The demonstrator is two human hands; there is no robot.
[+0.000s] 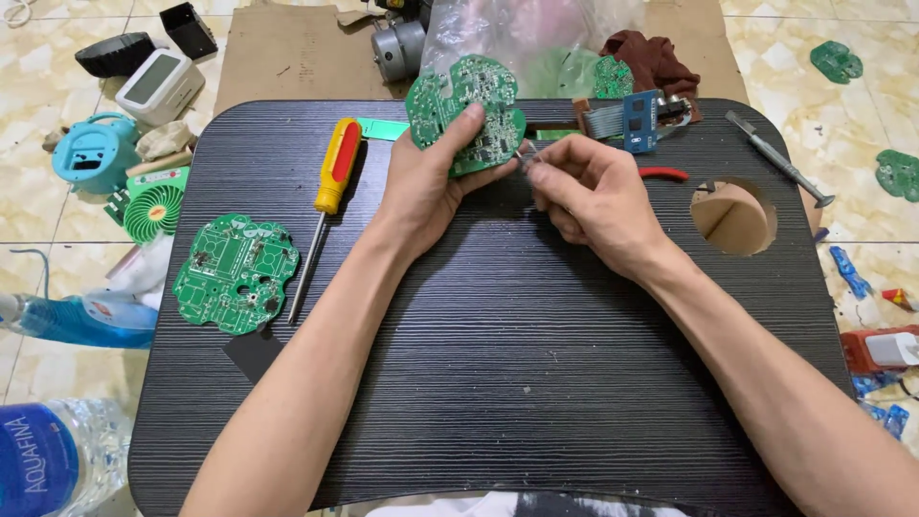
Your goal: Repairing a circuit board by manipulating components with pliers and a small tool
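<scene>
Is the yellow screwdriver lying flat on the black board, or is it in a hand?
Lying flat: the screwdriver rests on the board, no hand touching it.

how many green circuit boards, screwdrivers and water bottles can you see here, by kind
Green circuit boards: 6 – one in the left hand at, one on the tray, one by the plastic bag, one under a green fan grille, two on the floor
Screwdrivers: 2 – yellow-and-red, grey
Water bottles: 2 –
Total: 10

Two bare forearms, no sleeves, left hand [421, 187], right hand [589, 196], no rings or watch
</scene>
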